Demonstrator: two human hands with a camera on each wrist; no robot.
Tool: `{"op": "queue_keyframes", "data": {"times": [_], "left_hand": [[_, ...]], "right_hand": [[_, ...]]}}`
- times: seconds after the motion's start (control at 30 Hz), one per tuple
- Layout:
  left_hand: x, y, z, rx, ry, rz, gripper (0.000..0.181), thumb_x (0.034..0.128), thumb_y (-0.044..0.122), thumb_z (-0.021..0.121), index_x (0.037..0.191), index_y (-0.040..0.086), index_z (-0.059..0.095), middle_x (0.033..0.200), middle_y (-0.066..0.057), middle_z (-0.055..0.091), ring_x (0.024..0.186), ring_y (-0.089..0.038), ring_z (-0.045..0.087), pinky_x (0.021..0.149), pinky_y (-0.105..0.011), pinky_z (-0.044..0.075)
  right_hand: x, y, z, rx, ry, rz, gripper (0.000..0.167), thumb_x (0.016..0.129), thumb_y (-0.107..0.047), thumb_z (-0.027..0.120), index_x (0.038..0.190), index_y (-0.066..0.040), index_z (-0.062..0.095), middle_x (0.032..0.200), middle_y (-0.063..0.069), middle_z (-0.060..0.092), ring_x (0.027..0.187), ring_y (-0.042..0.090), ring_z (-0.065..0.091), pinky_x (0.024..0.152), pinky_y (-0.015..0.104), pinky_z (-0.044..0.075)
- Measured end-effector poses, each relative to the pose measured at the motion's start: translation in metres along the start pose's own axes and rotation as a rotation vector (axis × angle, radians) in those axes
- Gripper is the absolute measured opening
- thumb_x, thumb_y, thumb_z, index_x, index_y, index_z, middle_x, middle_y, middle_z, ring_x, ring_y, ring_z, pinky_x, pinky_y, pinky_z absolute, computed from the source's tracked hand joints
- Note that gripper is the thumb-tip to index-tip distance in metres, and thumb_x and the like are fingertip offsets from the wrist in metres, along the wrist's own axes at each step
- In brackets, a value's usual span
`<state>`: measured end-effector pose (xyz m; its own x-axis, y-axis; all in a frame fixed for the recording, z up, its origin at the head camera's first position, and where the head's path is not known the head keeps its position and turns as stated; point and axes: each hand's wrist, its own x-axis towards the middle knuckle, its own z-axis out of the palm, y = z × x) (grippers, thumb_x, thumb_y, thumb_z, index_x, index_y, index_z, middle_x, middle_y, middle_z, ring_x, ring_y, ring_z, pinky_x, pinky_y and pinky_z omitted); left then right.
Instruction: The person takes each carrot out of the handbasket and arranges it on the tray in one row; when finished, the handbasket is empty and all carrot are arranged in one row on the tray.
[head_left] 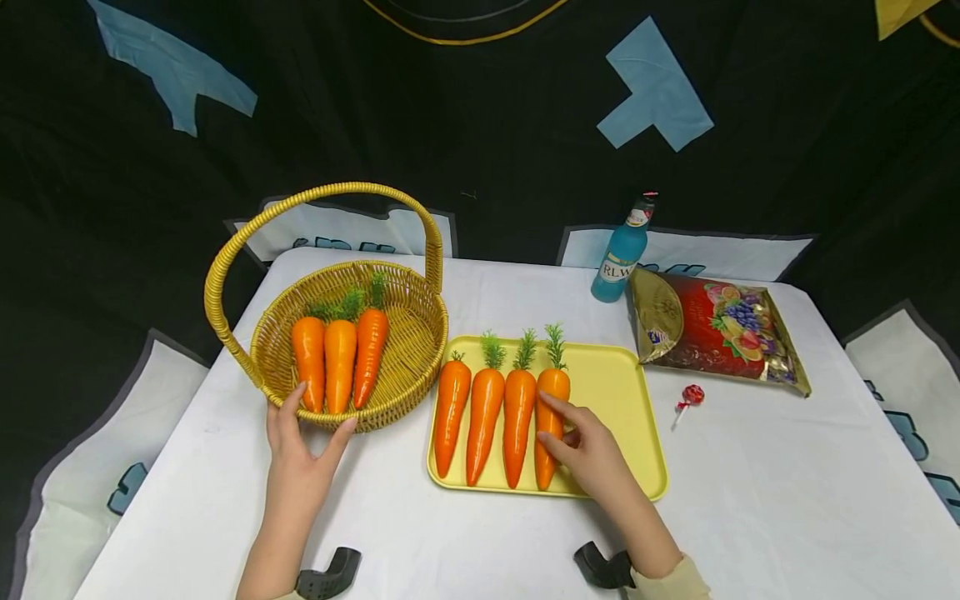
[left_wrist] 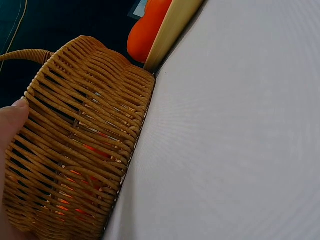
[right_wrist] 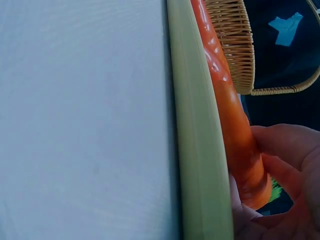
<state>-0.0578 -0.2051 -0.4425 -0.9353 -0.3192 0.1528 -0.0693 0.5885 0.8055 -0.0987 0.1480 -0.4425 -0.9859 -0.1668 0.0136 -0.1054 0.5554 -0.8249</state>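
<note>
A golden wicker basket (head_left: 408, 333) with a tall arched handle stands at the left, with three orange carrots (head_left: 341, 362) lying side by side inside. My left hand (head_left: 296, 454) holds the basket's near rim; in the left wrist view, a digit (left_wrist: 14, 120) lies on that rim. Several more carrots lie in a row on a yellow tray (head_left: 618, 417), green tops pointing away from me. My right hand (head_left: 588, 446) pinches the rightmost carrot (head_left: 553, 385) between thumb and fingers. That same carrot (right_wrist: 237, 135) appears at the tray's edge in the right wrist view.
A blue bottle (head_left: 621, 254) stands at the back right, beside a red and gold candy bag (head_left: 712, 329). A red lollipop (head_left: 692, 395) lies right of the tray. The white-covered table (head_left: 750, 500) ends at a dark backdrop. The basket's handle rises high.
</note>
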Motion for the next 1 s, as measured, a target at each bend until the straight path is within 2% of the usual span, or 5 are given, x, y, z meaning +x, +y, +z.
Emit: {"op": "queue_keyframes", "data": {"times": [0.17, 0.5, 0.83, 1.0], "left_hand": [[0.0, 0.0, 0.0, -0.003, 0.002, 0.002, 0.086, 0.0875, 0.03, 0.073, 0.152, 0.019, 0.017, 0.159, -0.012, -0.002, 0.141, -0.041, 0.015, 0.096, -0.071, 0.028], [0.0, -0.001, 0.0, -0.011, -0.003, 0.006, 0.086, 0.0876, 0.03, 0.073, 0.152, 0.018, 0.017, 0.159, -0.011, -0.004, 0.141, -0.041, 0.015, 0.097, -0.071, 0.028], [0.0, -0.001, 0.0, -0.011, -0.005, -0.001, 0.085, 0.0883, 0.032, 0.072, 0.152, 0.018, 0.017, 0.159, -0.011, -0.004, 0.141, -0.042, 0.015, 0.097, -0.071, 0.028], [0.001, -0.002, 0.001, 0.0, -0.005, -0.017, 0.085, 0.0886, 0.035, 0.07, 0.153, 0.02, 0.016, 0.159, -0.011, -0.002, 0.14, -0.042, 0.017, 0.097, -0.07, 0.028]], "right_hand": [[0.001, -0.002, 0.001, -0.043, -0.005, 0.024, 0.051, 0.086, -0.016, 0.074, 0.134, -0.02, 0.059, 0.102, 0.006, 0.059, 0.071, 0.014, 0.052, 0.064, 0.027, 0.047], [0.001, -0.011, 0.005, -0.158, 0.009, 0.055, 0.051, 0.085, -0.018, 0.076, 0.133, -0.019, 0.06, 0.091, 0.006, 0.053, 0.069, 0.015, 0.049, 0.061, 0.029, 0.045], [0.003, -0.017, 0.012, -0.314, -0.012, 0.051, 0.05, 0.086, -0.023, 0.074, 0.134, -0.015, 0.059, 0.091, 0.01, 0.045, 0.059, 0.017, 0.042, 0.053, 0.029, 0.038], [0.004, -0.02, 0.012, -0.338, -0.013, 0.034, 0.05, 0.086, -0.023, 0.073, 0.133, -0.014, 0.059, 0.09, 0.01, 0.043, 0.056, 0.019, 0.04, 0.051, 0.03, 0.036]]}}
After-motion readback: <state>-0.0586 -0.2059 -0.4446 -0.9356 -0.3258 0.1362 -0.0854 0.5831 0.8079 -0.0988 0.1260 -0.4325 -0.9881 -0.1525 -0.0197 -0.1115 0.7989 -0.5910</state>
